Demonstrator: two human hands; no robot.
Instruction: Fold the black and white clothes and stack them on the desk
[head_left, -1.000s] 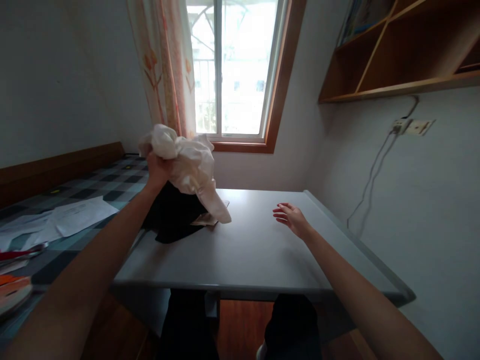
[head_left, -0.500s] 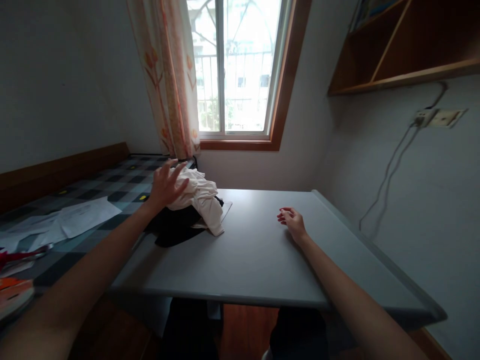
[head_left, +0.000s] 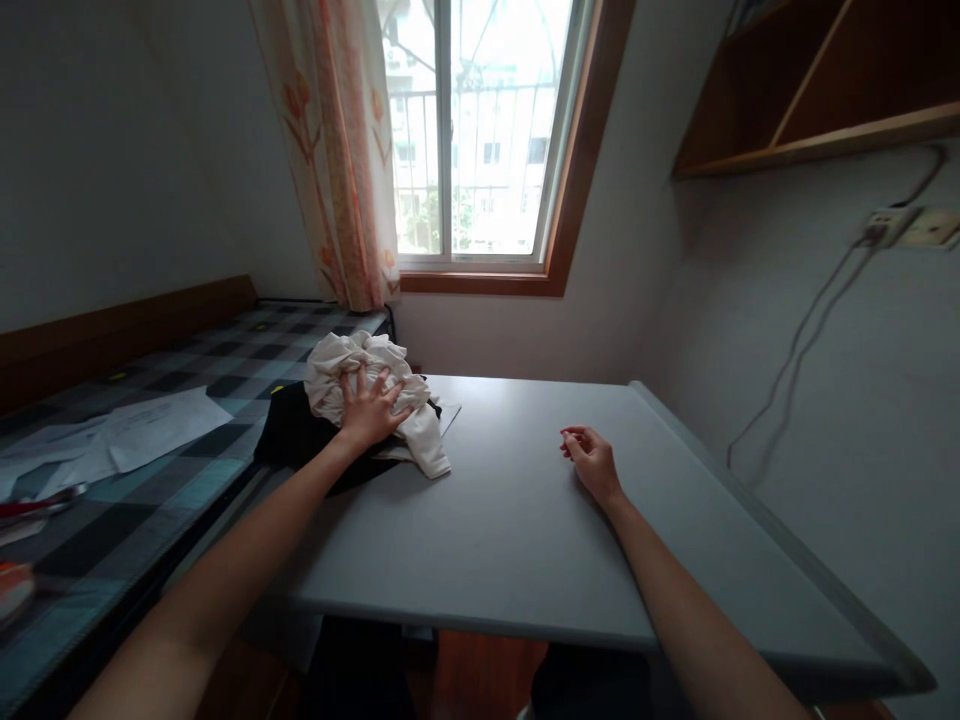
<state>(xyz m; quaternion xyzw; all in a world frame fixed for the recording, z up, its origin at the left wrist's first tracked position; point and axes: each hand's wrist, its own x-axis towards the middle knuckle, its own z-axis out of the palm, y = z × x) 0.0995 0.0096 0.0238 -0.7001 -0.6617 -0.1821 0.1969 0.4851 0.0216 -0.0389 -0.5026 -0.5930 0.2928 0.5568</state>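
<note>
A crumpled white garment [head_left: 330, 370] lies in a heap on the left side of the table, over a black cloth [head_left: 289, 425]. My left hand [head_left: 373, 410] lies on the front of this heap, fingers spread wide across the fabric, not closed around it. One white fold, looking like a sleeve [head_left: 429, 447], trails to the right onto the tabletop. On the right half of the table rests my right hand [head_left: 592, 462], its fingers loosely curled in towards the thumb. Nothing shows in it, and it is well apart from the cloth.
The light grey table [head_left: 487, 540] stands against a bed [head_left: 180, 350] with a checked cover. Papers [head_left: 154, 430] lie on that bed. Behind are a curtain [head_left: 352, 200] and window; a wooden shelf [head_left: 825, 145] and cables [head_left: 780, 350] are at right.
My left hand has come down and to the right, from raised by the heap's upper left onto its front. More black cloth shows at left. The right hand is still curled on the table.
</note>
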